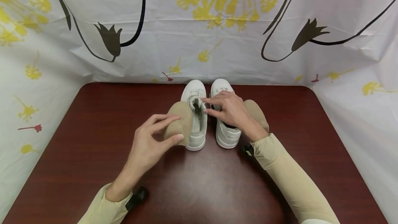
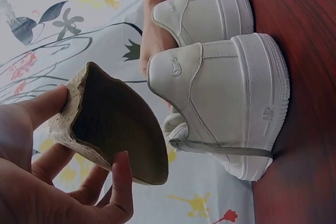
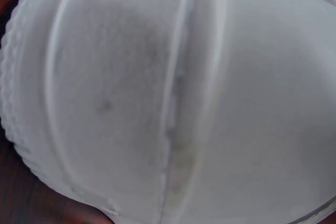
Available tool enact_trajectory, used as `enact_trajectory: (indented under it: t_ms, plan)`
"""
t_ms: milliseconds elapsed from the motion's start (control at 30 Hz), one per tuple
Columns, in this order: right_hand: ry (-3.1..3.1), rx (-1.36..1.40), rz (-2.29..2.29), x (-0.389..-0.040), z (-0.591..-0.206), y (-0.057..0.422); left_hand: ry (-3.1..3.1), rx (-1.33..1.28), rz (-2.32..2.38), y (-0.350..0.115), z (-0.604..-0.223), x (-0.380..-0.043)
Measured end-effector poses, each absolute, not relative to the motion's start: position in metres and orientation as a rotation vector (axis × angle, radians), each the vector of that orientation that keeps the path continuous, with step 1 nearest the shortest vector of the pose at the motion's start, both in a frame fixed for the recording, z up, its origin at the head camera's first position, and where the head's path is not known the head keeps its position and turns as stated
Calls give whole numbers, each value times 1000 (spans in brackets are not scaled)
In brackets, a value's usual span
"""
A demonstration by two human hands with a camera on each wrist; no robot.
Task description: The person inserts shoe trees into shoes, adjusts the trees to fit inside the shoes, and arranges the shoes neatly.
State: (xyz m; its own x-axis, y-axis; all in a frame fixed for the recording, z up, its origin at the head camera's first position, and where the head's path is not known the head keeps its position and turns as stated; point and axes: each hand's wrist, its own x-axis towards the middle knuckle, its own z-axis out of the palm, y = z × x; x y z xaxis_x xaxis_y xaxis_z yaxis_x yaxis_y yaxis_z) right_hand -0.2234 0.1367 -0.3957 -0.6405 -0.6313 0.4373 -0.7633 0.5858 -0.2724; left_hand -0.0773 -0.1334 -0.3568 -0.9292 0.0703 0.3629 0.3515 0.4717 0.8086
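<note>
My left hand [image 1: 147,144] pinches a beige moulded-pulp shoe insert [image 1: 180,122] between thumb and fingers, beside the left white sneaker [image 1: 196,141]. In the left wrist view the insert [image 2: 123,124] shows its dark hollow inside. That sneaker has an uncovered opening and loosened laces. My right hand [image 1: 233,110] reaches across the right white sneaker [image 1: 228,137], thumb and forefinger apart, their tips at the left sneaker's tongue and collar. It hides much of the right sneaker. The right wrist view is filled by a blurred white sneaker surface [image 3: 115,87].
A second beige insert [image 1: 256,113] lies right of the sneakers, partly behind my right wrist. Both sneakers stand side by side, toes toward the back edge of the dark red table [image 1: 124,113]. A patterned white cloth [image 1: 174,51] hangs behind and at the sides.
</note>
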Motion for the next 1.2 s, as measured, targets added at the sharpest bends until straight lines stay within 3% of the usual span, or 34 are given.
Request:
enact_trajectory:
  t_ms: [1200]
  plan:
    - [-2530, 1126, 661, -224, -396, 135, -2373, -545, -1482, -121, -356, -80]
